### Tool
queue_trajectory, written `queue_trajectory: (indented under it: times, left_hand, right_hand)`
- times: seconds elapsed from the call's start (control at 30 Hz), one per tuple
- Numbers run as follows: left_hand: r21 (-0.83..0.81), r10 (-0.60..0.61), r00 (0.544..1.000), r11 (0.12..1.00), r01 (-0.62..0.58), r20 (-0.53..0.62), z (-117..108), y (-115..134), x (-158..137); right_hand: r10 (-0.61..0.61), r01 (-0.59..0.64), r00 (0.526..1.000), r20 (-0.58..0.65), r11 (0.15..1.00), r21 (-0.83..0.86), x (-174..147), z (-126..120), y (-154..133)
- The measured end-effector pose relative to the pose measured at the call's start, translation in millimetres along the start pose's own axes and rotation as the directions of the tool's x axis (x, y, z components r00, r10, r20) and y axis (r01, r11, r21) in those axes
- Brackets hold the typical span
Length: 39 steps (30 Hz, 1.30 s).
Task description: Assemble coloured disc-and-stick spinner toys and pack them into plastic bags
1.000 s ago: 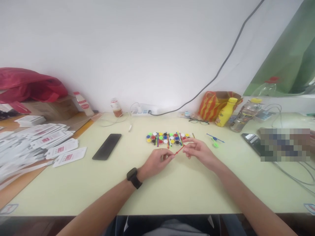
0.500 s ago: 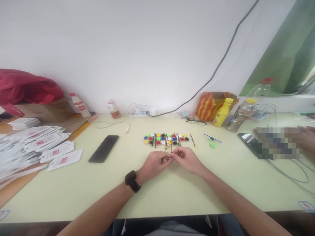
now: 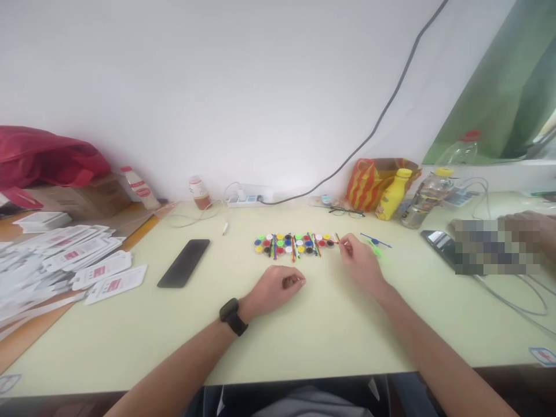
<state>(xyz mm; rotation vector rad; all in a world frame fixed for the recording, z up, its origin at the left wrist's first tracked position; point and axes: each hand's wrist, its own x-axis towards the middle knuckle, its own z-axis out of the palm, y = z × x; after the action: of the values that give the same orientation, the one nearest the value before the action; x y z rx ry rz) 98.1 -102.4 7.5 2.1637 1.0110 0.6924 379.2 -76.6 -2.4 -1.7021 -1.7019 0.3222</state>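
My left hand (image 3: 275, 286), with a black watch (image 3: 233, 317) on its wrist, rests on the table with thumb and index finger pressed together; whatever may be between the tips is too small to make out. My right hand (image 3: 362, 260) pinches a thin red plastic stick (image 3: 337, 242) at the right end of the colored pieces. Those are rows of small round discs (image 3: 288, 244) in yellow, red, blue, green, white and black, with groups of thin colored sticks (image 3: 316, 245) lying across between them. Right of my right hand lie a blue stick piece (image 3: 382, 245) and a green piece (image 3: 374, 249).
A black phone (image 3: 184, 263) lies left, near a heap of white badges (image 3: 99, 267). Along the wall stand bottles, a power strip (image 3: 247, 201), eyeglasses (image 3: 347, 212) and a striped bag (image 3: 362, 184). At right, another person's hand (image 3: 527, 231) is near a phone (image 3: 441, 249) and cables.
My right hand has moved away from my left, rightward and farther back, carrying the red stick to the end of the disc rows. My left hand has stayed in place.
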Motion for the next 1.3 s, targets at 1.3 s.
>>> queue_trajectory:
  times: [1.3]
  left_hand:
    - [0.02,0.027,0.999,0.999,-0.026,-0.033,-5.1,0.3,-0.8]
  right_hand:
    - [-0.032,0.013,0.958,0.285,0.997,0.072,1.8,-27.8,-6.1]
